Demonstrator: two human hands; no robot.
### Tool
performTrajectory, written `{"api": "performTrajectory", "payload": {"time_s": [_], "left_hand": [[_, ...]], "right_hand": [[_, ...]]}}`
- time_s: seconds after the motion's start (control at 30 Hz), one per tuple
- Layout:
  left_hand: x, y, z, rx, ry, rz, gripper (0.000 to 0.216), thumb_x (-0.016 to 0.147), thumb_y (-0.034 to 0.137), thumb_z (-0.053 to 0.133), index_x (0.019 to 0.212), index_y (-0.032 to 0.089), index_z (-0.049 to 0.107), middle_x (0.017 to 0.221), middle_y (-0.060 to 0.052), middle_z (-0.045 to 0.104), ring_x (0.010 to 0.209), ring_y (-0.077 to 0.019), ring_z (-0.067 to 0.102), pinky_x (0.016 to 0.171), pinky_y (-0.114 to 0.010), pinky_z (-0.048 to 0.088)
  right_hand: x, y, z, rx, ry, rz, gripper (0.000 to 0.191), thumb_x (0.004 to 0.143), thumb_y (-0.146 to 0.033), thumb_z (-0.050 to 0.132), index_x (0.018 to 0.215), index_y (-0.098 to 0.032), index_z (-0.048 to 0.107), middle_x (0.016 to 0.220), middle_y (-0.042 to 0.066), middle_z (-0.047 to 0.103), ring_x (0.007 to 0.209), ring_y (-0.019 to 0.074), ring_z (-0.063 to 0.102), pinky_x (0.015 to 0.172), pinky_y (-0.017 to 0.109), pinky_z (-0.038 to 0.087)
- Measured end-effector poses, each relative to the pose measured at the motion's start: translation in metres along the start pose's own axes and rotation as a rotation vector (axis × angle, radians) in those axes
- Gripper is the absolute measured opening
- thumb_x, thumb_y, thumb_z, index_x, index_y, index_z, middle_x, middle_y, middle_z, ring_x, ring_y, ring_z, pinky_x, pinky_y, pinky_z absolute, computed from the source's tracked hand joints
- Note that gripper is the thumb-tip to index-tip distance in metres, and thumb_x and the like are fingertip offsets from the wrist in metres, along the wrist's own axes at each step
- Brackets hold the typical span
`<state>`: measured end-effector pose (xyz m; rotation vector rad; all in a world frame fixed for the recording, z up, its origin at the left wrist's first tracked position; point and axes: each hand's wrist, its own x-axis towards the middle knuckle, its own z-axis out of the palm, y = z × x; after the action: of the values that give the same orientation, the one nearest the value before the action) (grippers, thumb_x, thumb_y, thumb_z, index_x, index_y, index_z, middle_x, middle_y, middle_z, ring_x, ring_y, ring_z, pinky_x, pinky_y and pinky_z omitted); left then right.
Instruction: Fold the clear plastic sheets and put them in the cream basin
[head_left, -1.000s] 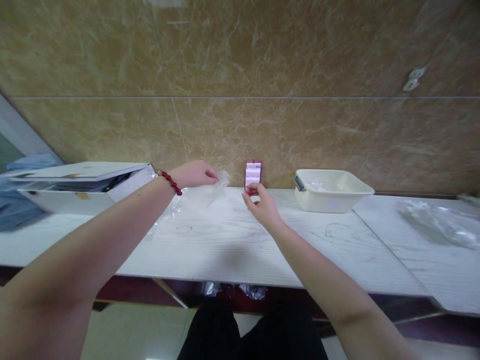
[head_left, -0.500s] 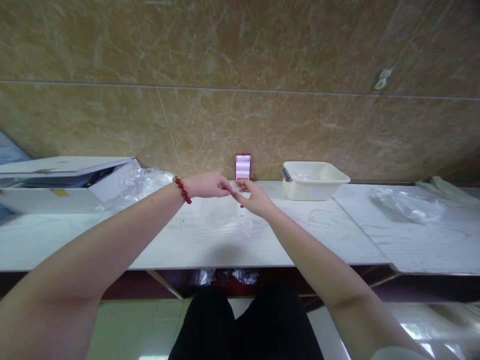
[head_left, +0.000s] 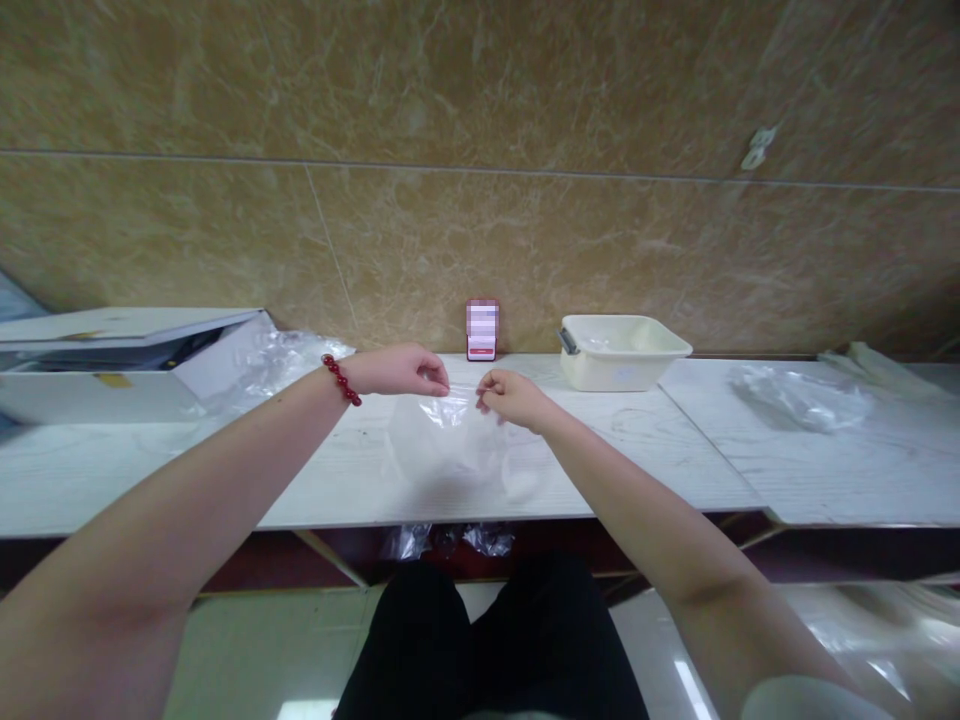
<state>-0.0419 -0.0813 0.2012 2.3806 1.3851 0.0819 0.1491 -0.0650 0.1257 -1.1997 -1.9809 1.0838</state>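
A clear plastic bag [head_left: 450,440] hangs over the white tabletop, its upper edge stretched between my two hands. My left hand [head_left: 411,371], below a red bead bracelet [head_left: 341,380], pinches that edge at its left part. At the right part of the same edge, my right hand [head_left: 514,398] is closed on the bag with thumb and fingers together. The bag is see-through, so its lower outline is hard to make out. Just beyond the hands a phone [head_left: 482,331] with a lit screen leans upright against the wall.
A cream plastic tub [head_left: 622,365] with a grey clasp stands right of the phone. At left sits a partly open white box [head_left: 150,392] beside crumpled clear plastic [head_left: 289,360]. More clear plastic [head_left: 806,398] lies far right. Shiny plastic packs [head_left: 487,540] show beneath the table's front edge.
My hands have drawn apart from nearly touching, left hand leftward and right hand slightly rightward. The bag's edge is now spread between them, and the phone shows fully.
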Motion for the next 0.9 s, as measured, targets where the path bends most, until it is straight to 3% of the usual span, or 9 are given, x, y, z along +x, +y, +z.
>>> {"api": "performTrajectory", "payload": {"time_s": [0.13, 0.3, 0.37, 0.47, 0.57, 0.63, 0.7, 0.8, 0.9], "left_hand": [[0.000, -0.006, 0.000, -0.105, 0.112, -0.062, 0.035, 0.065, 0.047, 0.051, 0.080, 0.017, 0.061, 0.075, -0.001, 0.062, 0.070, -0.0128, 0.054, 0.063, -0.021, 0.038], [0.002, -0.015, 0.001, -0.286, 0.275, -0.121, 0.040, 0.066, 0.048, 0.049, 0.086, 0.015, 0.058, 0.075, -0.002, 0.061, 0.069, -0.0121, 0.054, 0.063, -0.023, 0.041], [0.002, -0.015, 0.000, -0.279, 0.281, -0.144, 0.039, 0.066, 0.047, 0.049, 0.086, 0.015, 0.059, 0.074, -0.002, 0.062, 0.066, -0.0116, 0.054, 0.061, -0.023, 0.042], [0.002, -0.009, -0.002, -0.196, 0.250, -0.154, 0.036, 0.065, 0.045, 0.052, 0.084, 0.016, 0.061, 0.069, -0.001, 0.061, 0.062, -0.0114, 0.053, 0.058, -0.023, 0.042], [0.005, 0.002, -0.003, -0.143, 0.192, -0.127, 0.033, 0.064, 0.043, 0.054, 0.082, 0.016, 0.062, 0.066, -0.001, 0.061, 0.059, -0.0109, 0.053, 0.056, -0.022, 0.041], [0.008, 0.009, -0.003, -0.149, 0.160, -0.103, 0.033, 0.064, 0.043, 0.055, 0.083, 0.016, 0.062, 0.068, -0.001, 0.061, 0.059, -0.0105, 0.053, 0.055, -0.022, 0.041], [0.011, 0.014, -0.004, -0.174, 0.146, -0.084, 0.036, 0.063, 0.043, 0.055, 0.086, 0.017, 0.061, 0.074, -0.002, 0.062, 0.060, -0.0106, 0.053, 0.056, -0.022, 0.042], [0.012, 0.013, -0.006, -0.189, 0.146, -0.076, 0.044, 0.062, 0.046, 0.056, 0.097, 0.017, 0.057, 0.080, -0.003, 0.063, 0.066, -0.0123, 0.055, 0.059, -0.023, 0.042], [0.009, -0.002, -0.005, -0.187, 0.098, -0.053, 0.054, 0.057, 0.044, 0.061, 0.104, 0.019, 0.052, 0.087, -0.003, 0.063, 0.074, -0.0140, 0.057, 0.065, -0.024, 0.042]], "right_hand": [[0.003, 0.008, -0.006, -0.233, 0.002, -0.112, 0.021, 0.066, -0.007, 0.040, 0.070, -0.018, 0.057, 0.072, 0.000, 0.064, 0.063, 0.0103, 0.056, 0.052, 0.020, 0.043], [0.001, 0.008, -0.019, -0.421, -0.092, -0.180, 0.026, 0.070, -0.006, 0.040, 0.075, -0.019, 0.061, 0.081, 0.001, 0.064, 0.075, 0.0131, 0.057, 0.069, 0.025, 0.043], [-0.001, 0.004, -0.026, -0.477, -0.117, -0.176, 0.022, 0.068, -0.012, 0.048, 0.085, -0.021, 0.060, 0.087, 0.003, 0.063, 0.079, 0.0159, 0.057, 0.070, 0.027, 0.043], [-0.002, -0.006, -0.033, -0.461, -0.129, -0.188, 0.044, 0.059, -0.029, 0.062, 0.102, -0.022, 0.053, 0.095, 0.006, 0.061, 0.080, 0.0188, 0.057, 0.068, 0.030, 0.044], [0.001, -0.019, -0.029, -0.386, -0.007, -0.238, 0.058, 0.053, -0.040, 0.066, 0.105, -0.020, 0.051, 0.097, 0.008, 0.059, 0.080, 0.0199, 0.057, 0.067, 0.032, 0.045], [0.005, -0.028, -0.024, -0.384, 0.081, -0.301, 0.053, 0.051, -0.036, 0.069, 0.099, -0.019, 0.054, 0.089, 0.007, 0.061, 0.076, 0.0185, 0.058, 0.066, 0.031, 0.045], [0.008, -0.036, -0.022, -0.414, 0.085, -0.344, 0.036, 0.054, -0.026, 0.068, 0.088, -0.019, 0.059, 0.075, 0.002, 0.063, 0.068, 0.0155, 0.058, 0.064, 0.029, 0.044], [0.009, -0.045, -0.026, -0.379, -0.056, -0.248, 0.012, 0.061, -0.016, 0.061, 0.073, -0.017, 0.061, 0.057, -0.002, 0.060, 0.057, 0.0124, 0.058, 0.056, 0.024, 0.044], [0.007, -0.046, -0.038, -0.205, -0.168, -0.103, 0.009, 0.062, -0.015, 0.061, 0.071, -0.016, 0.060, 0.060, 0.000, 0.062, 0.054, 0.0113, 0.057, 0.047, 0.021, 0.043]]}}
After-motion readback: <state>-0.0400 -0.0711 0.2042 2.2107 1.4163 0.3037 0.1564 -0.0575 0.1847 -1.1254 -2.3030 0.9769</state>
